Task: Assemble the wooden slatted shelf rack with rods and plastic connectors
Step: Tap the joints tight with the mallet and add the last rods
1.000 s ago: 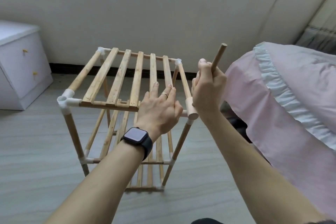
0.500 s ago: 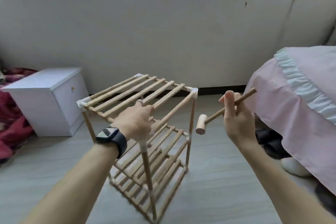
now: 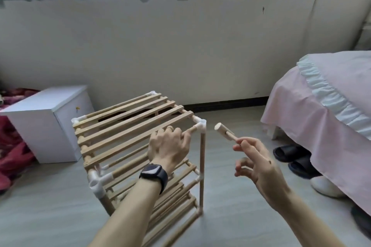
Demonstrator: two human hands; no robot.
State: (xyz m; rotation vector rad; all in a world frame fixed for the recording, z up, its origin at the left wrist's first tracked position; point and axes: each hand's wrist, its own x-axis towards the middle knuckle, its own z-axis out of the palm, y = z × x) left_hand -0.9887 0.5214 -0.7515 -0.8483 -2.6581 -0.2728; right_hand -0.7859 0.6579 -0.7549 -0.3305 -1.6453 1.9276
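The wooden slatted rack (image 3: pixel 128 126) stands on the floor with three slatted tiers, round rods and white plastic corner connectors (image 3: pixel 200 125). My left hand (image 3: pixel 168 146), with a ring and a black watch, grips the front top rod just left of the right corner connector. My right hand (image 3: pixel 255 158) holds a small wooden mallet (image 3: pixel 223 130) by its handle, loosely between thumb and fingers. The mallet head hovers a little to the right of that corner connector, apart from it.
A white bedside cabinet (image 3: pixel 46 122) stands left of the rack, with red bedding (image 3: pixel 12 146) beyond it. A bed with a pink cover (image 3: pixel 321 126) fills the right; black slippers (image 3: pixel 295 158) and a white shoe lie under its edge. A wall runs behind.
The view has lifted and pulled back. My right hand has turned the mallet so its head points up and left near the rack's corner; my left hand slid along the top rod toward that corner.
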